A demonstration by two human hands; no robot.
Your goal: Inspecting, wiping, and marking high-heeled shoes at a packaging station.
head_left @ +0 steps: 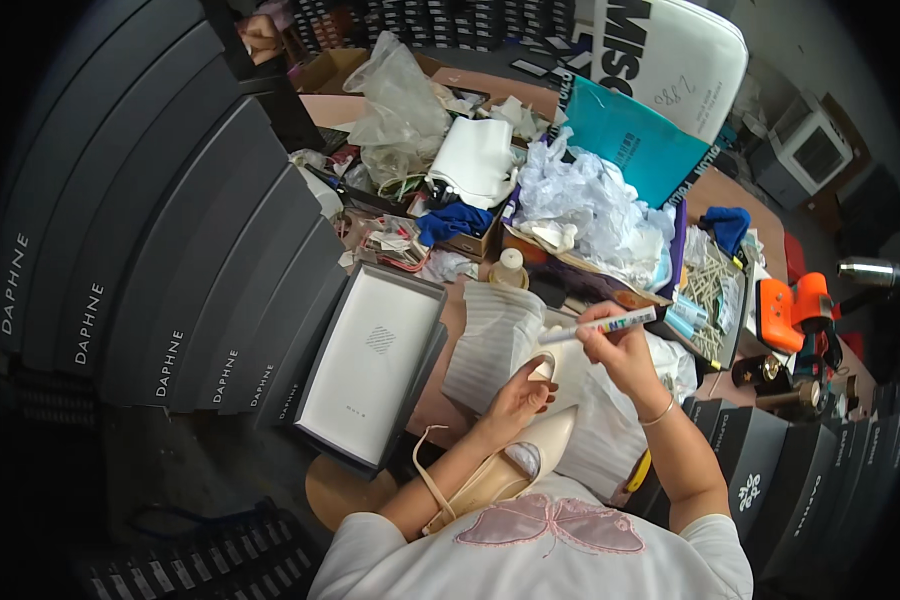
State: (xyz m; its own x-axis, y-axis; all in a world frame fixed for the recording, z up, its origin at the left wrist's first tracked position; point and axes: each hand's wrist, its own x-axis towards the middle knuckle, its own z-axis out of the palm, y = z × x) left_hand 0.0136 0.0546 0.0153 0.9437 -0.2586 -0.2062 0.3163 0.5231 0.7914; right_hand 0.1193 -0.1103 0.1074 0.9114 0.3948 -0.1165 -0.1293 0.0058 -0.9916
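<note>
Shoe [530, 450]: cream, glossy, slim strap

To my left I see a stack of dark grey shoeboxes [160, 250] beside an open box lid [370, 360]. Crumpled tissue paper [580, 200] and an orange tool [795, 310] clutter the tabletop [730, 195].

White short-sleeved top [530, 560] with pink butterfly appliqué [555, 523]; thin bangle [658, 412] on right wrist.

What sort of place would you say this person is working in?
Probably a shoe workshop or packing station: stacked dark shoe boxes, an open box lid, and a cream shoe held by the left hand, a marker pen in the right hand.
</note>
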